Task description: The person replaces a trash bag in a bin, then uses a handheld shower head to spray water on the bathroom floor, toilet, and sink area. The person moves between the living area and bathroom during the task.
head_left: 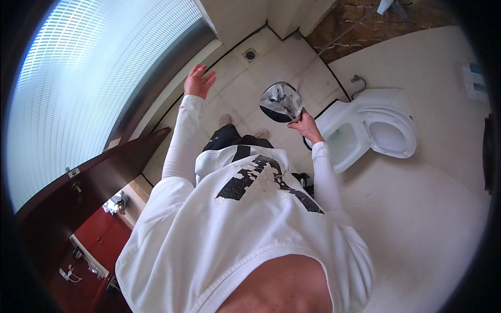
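Observation:
My right hand point(308, 127) is closed on the near right edge of a shiny, silver, rounded thing point(282, 100), held above the tiled floor in front of the toilet. Its surface is mirror-like with bright and dark reflections, and a dark band shows along its lower left; whether it is a bowl or a mirror is unclear. My left hand point(200, 81) is raised beside the window, fingers apart, holding nothing. Both arms are stretched forward in white sleeves.
To the right stands a white toilet point(340, 141) with its lid and seat point(389, 133) raised. A floor drain point(250, 55) lies ahead. At left are a blind-covered window point(94, 78) and an open dark red door point(99, 172). Brown marbled stone point(355, 26) covers the far right corner.

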{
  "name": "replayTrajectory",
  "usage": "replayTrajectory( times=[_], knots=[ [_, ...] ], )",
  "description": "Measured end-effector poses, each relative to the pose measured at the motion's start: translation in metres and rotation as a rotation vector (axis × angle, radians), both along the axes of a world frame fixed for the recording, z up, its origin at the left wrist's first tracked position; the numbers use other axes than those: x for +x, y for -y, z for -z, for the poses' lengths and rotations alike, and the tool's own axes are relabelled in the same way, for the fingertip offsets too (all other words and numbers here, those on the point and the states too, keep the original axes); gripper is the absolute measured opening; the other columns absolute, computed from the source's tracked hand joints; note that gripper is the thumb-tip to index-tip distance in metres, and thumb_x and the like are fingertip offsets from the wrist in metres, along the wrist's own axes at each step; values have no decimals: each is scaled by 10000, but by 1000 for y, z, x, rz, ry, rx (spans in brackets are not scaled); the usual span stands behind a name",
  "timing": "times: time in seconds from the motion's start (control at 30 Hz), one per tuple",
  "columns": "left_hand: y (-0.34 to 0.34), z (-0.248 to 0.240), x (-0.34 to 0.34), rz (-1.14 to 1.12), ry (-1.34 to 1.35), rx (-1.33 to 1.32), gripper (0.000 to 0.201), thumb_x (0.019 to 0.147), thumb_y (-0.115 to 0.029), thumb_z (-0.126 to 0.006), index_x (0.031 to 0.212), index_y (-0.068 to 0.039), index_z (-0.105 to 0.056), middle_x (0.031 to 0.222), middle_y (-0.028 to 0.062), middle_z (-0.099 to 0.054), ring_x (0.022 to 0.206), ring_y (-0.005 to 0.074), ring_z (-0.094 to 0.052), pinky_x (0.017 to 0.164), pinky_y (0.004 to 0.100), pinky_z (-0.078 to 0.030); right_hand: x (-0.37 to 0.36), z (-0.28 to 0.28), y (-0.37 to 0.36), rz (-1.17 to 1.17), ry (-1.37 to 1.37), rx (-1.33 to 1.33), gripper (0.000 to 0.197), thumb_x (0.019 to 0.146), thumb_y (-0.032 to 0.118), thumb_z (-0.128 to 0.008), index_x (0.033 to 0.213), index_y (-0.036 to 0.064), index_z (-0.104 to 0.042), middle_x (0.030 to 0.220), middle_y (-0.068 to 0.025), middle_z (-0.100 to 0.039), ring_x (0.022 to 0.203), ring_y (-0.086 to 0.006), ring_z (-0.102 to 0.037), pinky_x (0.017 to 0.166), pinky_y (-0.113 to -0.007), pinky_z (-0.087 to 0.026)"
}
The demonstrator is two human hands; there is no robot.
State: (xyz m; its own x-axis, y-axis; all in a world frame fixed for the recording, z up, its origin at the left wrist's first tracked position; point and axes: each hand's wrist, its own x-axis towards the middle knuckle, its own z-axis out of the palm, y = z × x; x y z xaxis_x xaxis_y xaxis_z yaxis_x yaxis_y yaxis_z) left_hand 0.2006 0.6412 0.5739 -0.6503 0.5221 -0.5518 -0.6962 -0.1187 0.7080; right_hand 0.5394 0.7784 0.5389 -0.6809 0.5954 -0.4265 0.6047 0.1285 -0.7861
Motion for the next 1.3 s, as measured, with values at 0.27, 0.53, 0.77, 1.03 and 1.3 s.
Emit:
replayTrajectory(
  times=[0.27,0.53,0.77,1.03,1.3],
  knots=[
    [85,-25,3,-218,-55,-57,478,798,-108,-489,1221,-73,-267,1137,92,-428,922,320,-506,717,400,-464,-40,25,12,-240,177,72,396,525,206,-683,806,80,-435,749,-48,-565,765,-258,-550,679,-446,-362],
    [103,-29,18,-194,-58,-181,451,802,-120,-468,1210,-69,-283,1146,100,-423,910,329,-514,708,391,-469,-46,51,29,-359,189,196,433,526,241,-681,872,97,-462,839,-75,-568,841,-276,-539,692,-446,-351],
    [52,-38,4,-45,-92,-109,412,792,-95,-476,1172,-58,-323,1098,109,-450,908,330,-516,689,383,-481,27,62,30,-31,340,55,397,526,236,-671,831,97,-459,802,-55,-573,814,-264,-549,665,-457,-359],
    [3,-36,-3,113,-57,-48,410,790,-89,-491,1165,-47,-328,1087,110,-458,899,332,-517,705,392,-467,106,63,45,333,358,168,325,525,226,-666,726,102,-442,634,-9,-516,699,-233,-534,670,-465,-365],
    [-44,-13,-26,276,1,-40,472,782,-33,-489,1202,-30,-273,1123,152,-401,922,360,-470,761,394,-431,78,55,48,597,279,98,357,520,206,-681,757,67,-453,639,-59,-532,658,-242,-540,616,-357,-398]
  ],
)
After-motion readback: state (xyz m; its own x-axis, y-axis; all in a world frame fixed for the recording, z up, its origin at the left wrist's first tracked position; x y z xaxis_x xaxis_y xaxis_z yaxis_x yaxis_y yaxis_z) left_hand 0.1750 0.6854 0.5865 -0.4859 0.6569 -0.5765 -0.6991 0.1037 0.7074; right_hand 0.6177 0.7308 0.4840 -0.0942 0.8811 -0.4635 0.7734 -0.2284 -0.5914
